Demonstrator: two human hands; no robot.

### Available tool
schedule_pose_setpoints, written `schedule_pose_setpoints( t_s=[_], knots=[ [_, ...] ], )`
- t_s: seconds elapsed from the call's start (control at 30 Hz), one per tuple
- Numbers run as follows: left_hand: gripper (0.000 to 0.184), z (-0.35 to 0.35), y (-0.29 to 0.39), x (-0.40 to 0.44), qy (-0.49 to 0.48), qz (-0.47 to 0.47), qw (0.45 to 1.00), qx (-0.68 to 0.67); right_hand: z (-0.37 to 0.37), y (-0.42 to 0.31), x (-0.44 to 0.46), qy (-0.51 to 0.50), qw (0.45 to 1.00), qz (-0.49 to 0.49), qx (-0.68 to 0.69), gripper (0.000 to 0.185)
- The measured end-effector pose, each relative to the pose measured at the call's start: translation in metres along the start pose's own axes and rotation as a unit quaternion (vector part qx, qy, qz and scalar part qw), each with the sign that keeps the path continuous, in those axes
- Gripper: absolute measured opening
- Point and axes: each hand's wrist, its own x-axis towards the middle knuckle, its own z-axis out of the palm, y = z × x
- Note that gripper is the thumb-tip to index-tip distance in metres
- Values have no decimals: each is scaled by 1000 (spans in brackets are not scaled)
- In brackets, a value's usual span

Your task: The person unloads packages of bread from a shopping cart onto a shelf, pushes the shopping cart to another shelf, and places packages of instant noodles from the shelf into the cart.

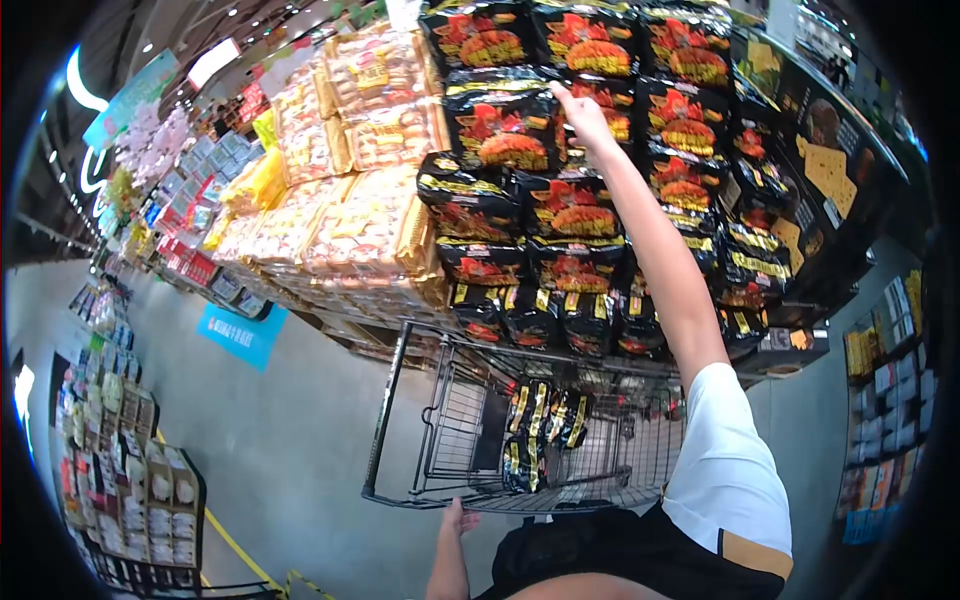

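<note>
In the upper centre of the frame, a display stack (580, 208) of black snack bags is seen; below it, a wire shopping cart (386, 410). The snack bag (500, 135) at upper centre is met at its top right corner by the right hand (588, 120); whether it is pinched cannot be told. Light, soft, slippery film and crushable contents are presumed; the sealed top edge is best gripped. The left hand (458, 519), loosely open, is seen beside the cart.

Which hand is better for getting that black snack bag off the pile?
Probably the right hand: it is up at the top edge of the black snack bag. The left hand is down low by the shopping cart.
</note>
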Motion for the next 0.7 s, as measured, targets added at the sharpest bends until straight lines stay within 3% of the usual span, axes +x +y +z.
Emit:
schedule_pose_setpoints(
  t_s=[0.07, 0.1, 0.2, 0.27, 0.33, 0.43, 0.5, 0.53, 0.6, 0.63, 0.67, 0.7],
  knots=[
    [56, 3, -3, -3, 1, 6, 1000, -14, 17, -5, 18, 45, 997, 24, 50, 66],
    [56, 2, -3, -1, 3, 7, 1000, -24, 23, 5, 36, 20, 994, 19, 107, 77],
    [57, 5, -6, 0, 0, -26, 999, -43, 36, 28, 76, 113, 993, 10, -16, 57],
    [60, 12, -3, -10, 24, 21, 999, -23, 39, 21, 65, 106, 993, 11, 53, 33],
    [61, 18, -8, -19, 57, 28, 998, -29, 38, 18, 54, 112, 989, -39, 85, 22],
    [64, 16, -1, -13, 52, 37, 997, -37, 30, 22, 41, 75, 959, -199, 186, 17],
    [65, 14, -3, -11, 41, 79, 996, -11, 12, -8, 0, 69, 938, -299, 159, 13],
    [64, 13, -5, -6, 34, 97, 994, -39, -2, -31, -33, 99, 971, -186, 110, 13],
    [66, 9, -8, -1, 53, 79, 995, -43, -22, -64, -78, -18, 930, -277, 240, 12],
    [67, 0, -15, 8, 14, 91, 995, -25, -38, -67, -95, -22, 929, -282, 239, 8],
    [62, 5, -18, 8, 66, 78, 993, -53, -54, -68, -108, -11, 953, -240, 186, 15],
    [63, 3, -14, 4, 51, 44, 997, -22, -66, -70, -130, -31, 962, -223, 157, 16]
  ],
)
